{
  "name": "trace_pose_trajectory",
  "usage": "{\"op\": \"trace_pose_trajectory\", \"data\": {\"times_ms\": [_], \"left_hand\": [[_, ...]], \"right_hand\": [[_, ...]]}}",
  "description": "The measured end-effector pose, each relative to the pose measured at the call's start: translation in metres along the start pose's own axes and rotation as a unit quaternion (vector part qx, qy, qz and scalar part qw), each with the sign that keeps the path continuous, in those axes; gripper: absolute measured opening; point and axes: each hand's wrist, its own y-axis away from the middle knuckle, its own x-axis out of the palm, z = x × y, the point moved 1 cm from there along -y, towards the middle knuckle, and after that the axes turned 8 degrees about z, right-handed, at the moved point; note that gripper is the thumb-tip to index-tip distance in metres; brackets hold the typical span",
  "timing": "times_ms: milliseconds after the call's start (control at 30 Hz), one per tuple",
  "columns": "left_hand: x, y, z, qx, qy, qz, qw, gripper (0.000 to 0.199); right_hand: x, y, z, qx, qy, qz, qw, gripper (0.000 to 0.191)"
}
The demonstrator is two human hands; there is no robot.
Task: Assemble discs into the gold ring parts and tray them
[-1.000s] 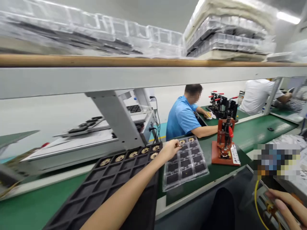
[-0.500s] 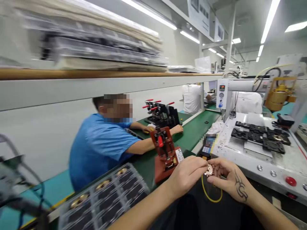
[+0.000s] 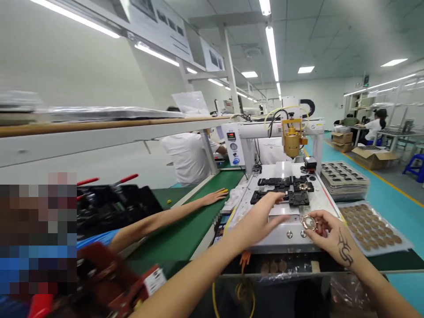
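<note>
My right hand (image 3: 331, 236) pinches a round rose-gold watch case (image 3: 309, 222) between thumb and fingers, with its face turned up. To its left, my left hand (image 3: 260, 218) is stretched forward, fingers apart and nothing in them. It hovers over the front of a white bench machine (image 3: 271, 236), in front of the black fixtures (image 3: 299, 198) on the machine bed. A gold-coloured part (image 3: 304, 187) sits in one of the rear fixtures. Behind them hangs the machine's brass-coloured head (image 3: 292, 143).
A co-worker's hand (image 3: 215, 197) rests on the green bench (image 3: 198, 225) at left. The red clamp fixture (image 3: 99, 274) stands nearby. On the right lie a sheet of round brown discs (image 3: 374, 226) and stacked trays (image 3: 344, 181). A yellow cable (image 3: 214, 300) loops below.
My view has swung right towards the machine. My left hand has come off the watch case and opened over the machine's front; my right hand keeps the case. The co-worker's arm reaches further forward.
</note>
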Motion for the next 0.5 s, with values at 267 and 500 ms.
{"op": "trace_pose_trajectory", "data": {"times_ms": [267, 500], "left_hand": [[0.053, -0.179, 0.058, -0.13, -0.035, 0.167, 0.977, 0.032], [0.062, -0.224, 0.081, -0.145, -0.057, 0.261, 0.953, 0.027]], "right_hand": [[-0.061, 0.038, -0.005, -0.017, 0.069, -0.111, 0.991, 0.037], [-0.11, 0.053, -0.025, 0.036, 0.048, -0.127, 0.99, 0.044]]}}
